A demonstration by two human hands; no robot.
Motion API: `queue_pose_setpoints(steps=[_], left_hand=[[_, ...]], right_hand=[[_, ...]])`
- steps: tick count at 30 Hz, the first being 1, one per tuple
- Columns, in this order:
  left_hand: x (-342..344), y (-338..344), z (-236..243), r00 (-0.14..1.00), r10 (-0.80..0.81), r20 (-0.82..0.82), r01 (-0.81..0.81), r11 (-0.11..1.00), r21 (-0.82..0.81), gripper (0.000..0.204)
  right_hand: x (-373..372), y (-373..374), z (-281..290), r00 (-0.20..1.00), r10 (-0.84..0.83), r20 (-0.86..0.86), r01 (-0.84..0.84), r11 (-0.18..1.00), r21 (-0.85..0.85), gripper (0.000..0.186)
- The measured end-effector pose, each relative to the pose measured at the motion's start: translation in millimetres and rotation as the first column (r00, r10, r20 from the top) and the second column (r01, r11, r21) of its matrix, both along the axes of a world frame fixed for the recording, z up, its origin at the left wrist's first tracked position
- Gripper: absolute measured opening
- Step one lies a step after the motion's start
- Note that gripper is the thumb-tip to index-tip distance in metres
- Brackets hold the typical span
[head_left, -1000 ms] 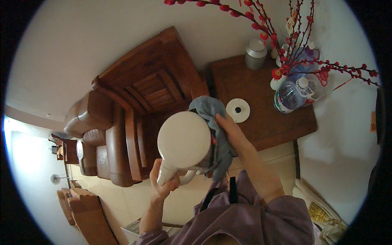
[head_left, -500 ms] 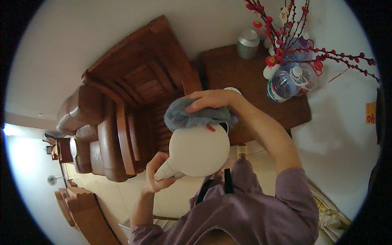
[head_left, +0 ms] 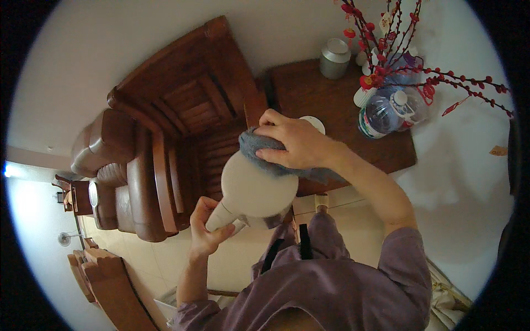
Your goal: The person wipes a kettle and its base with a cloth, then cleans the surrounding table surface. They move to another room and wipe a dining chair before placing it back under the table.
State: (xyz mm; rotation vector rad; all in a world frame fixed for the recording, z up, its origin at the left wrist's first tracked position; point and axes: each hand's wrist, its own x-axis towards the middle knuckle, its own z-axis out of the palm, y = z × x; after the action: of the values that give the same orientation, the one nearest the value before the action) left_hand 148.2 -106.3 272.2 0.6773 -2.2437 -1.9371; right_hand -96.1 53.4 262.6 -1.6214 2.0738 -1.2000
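Your L hand [head_left: 204, 227] grips a white, round, plastic-looking kettle [head_left: 258, 192] by its handle [head_left: 218, 215], prob. to steady it; your R hand [head_left: 295, 139] clasps fluffy grey cloth [head_left: 255, 148] against its edge.

The can [head_left: 334, 63] is at the back edge of the table [head_left: 301, 91], the bottle [head_left: 381, 116] by its right edge, a disc [head_left: 316, 122] near its left edge. The cloth [head_left: 252, 145] lies on the kettle [head_left: 254, 190].

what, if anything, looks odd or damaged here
Nothing stands out as odd or damaged: the left hand grips the white kettle by its handle, and the right hand holds a grey cloth against it.
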Motion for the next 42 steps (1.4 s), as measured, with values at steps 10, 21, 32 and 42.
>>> queue_pose_setpoints(steps=[10,21,32,42], left_hand=[[-8.9,30.6,-26.0,0.958,0.284,0.047,-0.288,0.941,0.178,0.028],[7.1,22.5,-47.7,0.893,0.449,-0.037,-0.431,0.875,0.222,0.024],[26.3,34.4,-58.2,0.852,0.523,-0.015,-0.513,0.841,0.171,0.036],[9.3,35.2,-93.8,0.662,0.748,-0.046,-0.733,0.658,0.172,0.031]], right_hand=[[86.4,19.7,2.1,0.967,-0.245,-0.065,0.245,0.969,-0.014,0.040],[59.6,47.8,-68.5,0.751,-0.654,0.093,0.661,0.746,-0.086,0.034],[-54.1,119.1,-197.6,0.539,-0.840,0.062,0.823,0.541,0.171,0.035],[-101.8,45.5,-273.8,0.750,-0.653,-0.104,0.659,0.723,0.209,0.040]])
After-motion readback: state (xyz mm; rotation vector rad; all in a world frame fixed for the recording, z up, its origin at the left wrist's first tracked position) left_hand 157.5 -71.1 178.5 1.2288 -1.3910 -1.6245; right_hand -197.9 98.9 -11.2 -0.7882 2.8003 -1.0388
